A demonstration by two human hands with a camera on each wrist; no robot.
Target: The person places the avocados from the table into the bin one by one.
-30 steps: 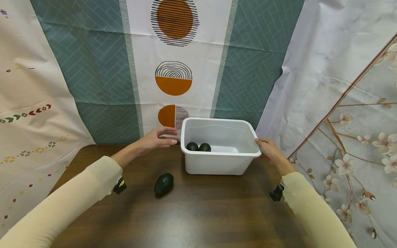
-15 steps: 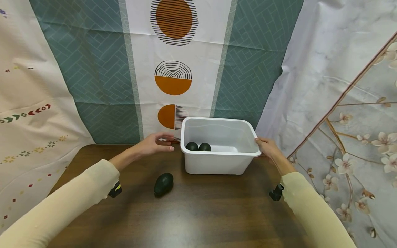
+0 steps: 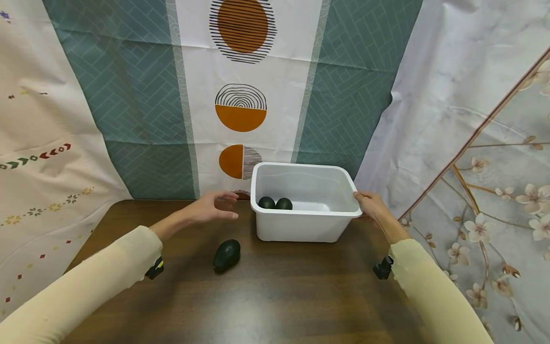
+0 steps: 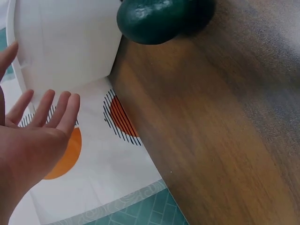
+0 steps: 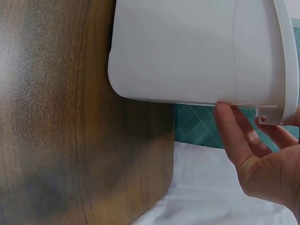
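Note:
A white plastic bin (image 3: 296,227) stands on the table, with two dark green avocados (image 3: 267,203) in its left end. My right hand (image 3: 372,205) grips the bin's right end at the rim; in the right wrist view its fingers (image 5: 228,129) reach under the rim against the end wall. To the left of the bin, my left hand (image 3: 210,208) hangs apart from it, holding nothing, fingers loosely bent and thumb spread. A third avocado (image 3: 227,256) lies on the table below that hand, in front of the bin's left side.
The brown wooden table (image 3: 279,296) reaches back to a patterned cloth (image 3: 142,119) hanging close behind the bin. A floral cloth (image 3: 485,224) hangs along the right side, and a cream cloth (image 3: 47,167) along the left.
My left hand has drawn slightly left and down, away from the bin's left end. The right hand, bin and avocados stay where they were.

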